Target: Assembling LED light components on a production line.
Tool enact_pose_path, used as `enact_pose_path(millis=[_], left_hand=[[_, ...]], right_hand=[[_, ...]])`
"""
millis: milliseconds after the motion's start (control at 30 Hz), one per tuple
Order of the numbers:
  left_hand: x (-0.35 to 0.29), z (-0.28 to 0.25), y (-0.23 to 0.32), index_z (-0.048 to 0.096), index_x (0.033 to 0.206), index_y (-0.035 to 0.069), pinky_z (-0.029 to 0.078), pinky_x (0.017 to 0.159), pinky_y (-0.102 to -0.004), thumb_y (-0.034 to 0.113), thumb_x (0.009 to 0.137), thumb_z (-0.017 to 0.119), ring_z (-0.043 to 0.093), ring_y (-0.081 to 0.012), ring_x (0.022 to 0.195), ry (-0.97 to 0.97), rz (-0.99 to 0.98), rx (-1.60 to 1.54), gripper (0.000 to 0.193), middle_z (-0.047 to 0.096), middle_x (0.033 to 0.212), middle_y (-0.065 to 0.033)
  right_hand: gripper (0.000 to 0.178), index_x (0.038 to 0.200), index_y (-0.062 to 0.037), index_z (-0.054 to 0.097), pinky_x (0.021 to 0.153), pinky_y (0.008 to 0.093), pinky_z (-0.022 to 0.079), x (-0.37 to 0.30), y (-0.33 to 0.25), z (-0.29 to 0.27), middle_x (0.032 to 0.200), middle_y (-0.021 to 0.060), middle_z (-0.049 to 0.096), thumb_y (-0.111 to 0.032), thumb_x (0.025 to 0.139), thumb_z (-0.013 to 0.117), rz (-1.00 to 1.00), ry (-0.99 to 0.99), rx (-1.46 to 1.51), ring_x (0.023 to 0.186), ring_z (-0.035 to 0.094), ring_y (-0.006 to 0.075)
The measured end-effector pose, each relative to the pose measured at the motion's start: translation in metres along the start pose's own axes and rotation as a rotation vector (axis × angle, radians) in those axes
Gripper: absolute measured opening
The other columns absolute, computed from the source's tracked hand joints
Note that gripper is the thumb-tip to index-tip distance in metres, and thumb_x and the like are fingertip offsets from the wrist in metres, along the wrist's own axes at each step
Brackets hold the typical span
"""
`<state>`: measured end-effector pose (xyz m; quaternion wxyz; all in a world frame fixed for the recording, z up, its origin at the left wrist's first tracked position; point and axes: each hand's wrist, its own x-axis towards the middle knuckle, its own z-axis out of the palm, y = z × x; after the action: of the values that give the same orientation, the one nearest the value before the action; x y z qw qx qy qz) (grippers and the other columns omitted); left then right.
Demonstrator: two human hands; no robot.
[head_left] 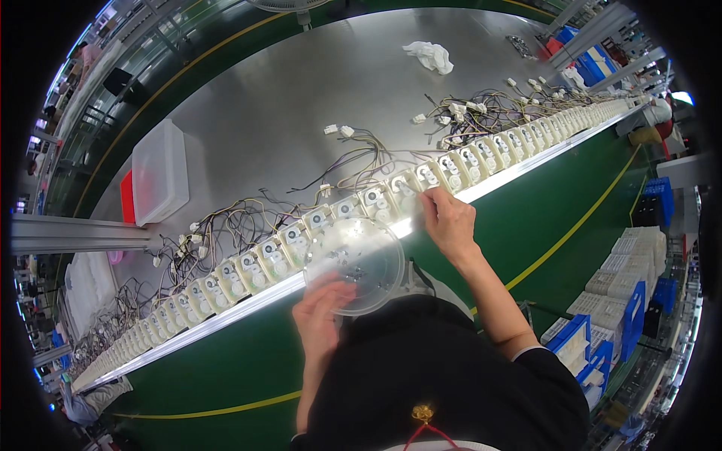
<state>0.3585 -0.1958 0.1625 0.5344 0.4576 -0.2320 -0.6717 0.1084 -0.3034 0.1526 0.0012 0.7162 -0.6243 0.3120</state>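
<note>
The left hand (pixel 322 308) holds a round clear plastic tub (pixel 398 263) by its near-left side, fingers spread against the wall and somewhat blurred; a scatter of small parts (pixel 353 272) lies inside. In this view the tub overlaps the table's front edge (pixel 519 168) and covers part of the row of cream plastic housings (pixel 274 259) standing along it. The right hand (pixel 453 225) is at the row just right of the tub, thumb and index finger drawn narrow beside one cream housing (pixel 407 186); I cannot tell whether they grip anything small or touch it.

The right forearm slants up from the lower right out of a short black sleeve, the wrist bent and fingers pointing left toward the row. The left forearm rises steeply from the lower edge.

The housings stand close together, leaving little room sideways between neighbours, and follow the edge from lower left to upper right. Behind them lie wire bundles (pixel 492 113) with white connectors. Farther back, the metal tabletop (pixel 286 113) offers a broad bare stretch, with a white cloth (pixel 430 57) near its far side and a translucent bin (pixel 162 177) at left, beside something red (pixel 127 197). Green floor (pixel 519 222) opens below the edge; stacked white trays (pixel 609 278) and blue crates (pixel 635 312) stand well to the right.
</note>
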Motion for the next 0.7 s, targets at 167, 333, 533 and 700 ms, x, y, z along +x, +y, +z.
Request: enact_pose_path(millis=[167, 333, 533, 700], left_hand=[[0.001, 0.004, 0.005, 0.059, 0.1, -0.011, 0.052, 0.084, -0.0433, 0.001, 0.087, 0.05, 0.061, -0.0365, 0.096, 0.002, 0.004, 0.001, 0.021, 0.05, 0.121, -0.0168], [0.003, 0.001, 0.033, 0.059, 0.1, -0.013, 0.052, 0.082, -0.0411, 0.001, 0.085, 0.051, 0.062, -0.0331, 0.092, 0.037, 0.015, -0.127, 0.022, 0.057, 0.111, -0.0186], [0.055, -0.039, 0.088, 0.054, 0.108, -0.012, 0.047, 0.091, -0.0481, 0.01, 0.083, 0.053, 0.057, -0.0389, 0.104, 0.048, 0.077, -0.157, 0.033, 0.055, 0.118, -0.0216], [0.142, -0.063, 0.128, 0.052, 0.105, -0.013, 0.045, 0.092, -0.0494, 0.006, 0.078, 0.053, 0.055, -0.0423, 0.105, 0.143, 0.082, -0.115, 0.033, 0.054, 0.116, -0.0206]], right_hand=[[0.009, 0.079, -0.0051, 0.058, 0.048, 0.0326, 0.045, 0.002, -0.004, -0.011, 0.068, 0.0101, 0.062, -0.01, 0.081, 0.065, 0.043, 0.023, 0.011, 0.053, 0.06, 0.025], [0.008, 0.079, -0.0046, 0.061, 0.047, 0.0285, 0.044, 0.001, -0.008, -0.04, 0.066, 0.0093, 0.062, -0.011, 0.081, 0.066, 0.151, 0.082, 0.05, 0.051, 0.059, 0.0214], [0.01, 0.083, -0.0018, 0.062, 0.048, 0.025, 0.041, 0.006, 0.022, -0.054, 0.062, 0.0084, 0.059, -0.012, 0.084, 0.064, 0.227, 0.153, 0.056, 0.049, 0.053, 0.0125], [0.013, 0.087, -0.0011, 0.062, 0.048, 0.0212, 0.036, 0.036, 0.019, -0.054, 0.061, -0.0005, 0.054, -0.014, 0.088, 0.061, 0.302, 0.133, 0.204, 0.054, 0.042, 0.0036]])
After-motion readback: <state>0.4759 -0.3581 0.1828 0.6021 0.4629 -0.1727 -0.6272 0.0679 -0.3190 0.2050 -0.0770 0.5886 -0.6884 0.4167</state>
